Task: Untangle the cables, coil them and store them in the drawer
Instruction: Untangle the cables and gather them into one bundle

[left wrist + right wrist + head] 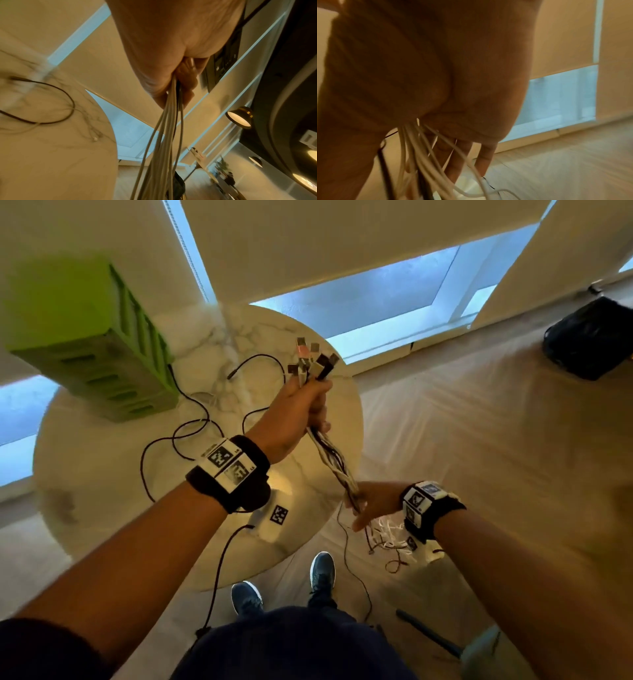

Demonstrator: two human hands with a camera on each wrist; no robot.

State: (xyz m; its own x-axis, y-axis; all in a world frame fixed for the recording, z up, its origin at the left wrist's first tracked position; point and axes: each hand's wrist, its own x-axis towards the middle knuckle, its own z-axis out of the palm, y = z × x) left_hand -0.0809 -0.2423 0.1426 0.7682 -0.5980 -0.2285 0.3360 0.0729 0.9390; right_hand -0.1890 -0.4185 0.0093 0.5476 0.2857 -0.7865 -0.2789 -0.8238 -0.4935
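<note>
Nearest, the loose ends of the cable bundle [342, 470] trail on the floor in a white tangle, just right of the person's shoes. Above them the right hand [371, 501] holds the bundle low down; in the right wrist view the strands pass through the palm w/ fingers [485, 155] rather straight, so the hold looks loose, more guiding than gripping. Farther, the left hand [301, 412] is clenched around the top of the bundle, w/ the plugs [313, 359] sticking up out of the fist, over the right edge of the marble bench [102, 508]. One black cable [191, 419] lies loose on the bench, near the green drawer unit [92, 344] at far left.

The cables seem light, soft and floppy, approx. no stiffness, and the smooth jackets may slip. Better to take hold near the plugs, one cable at a time.
</note>
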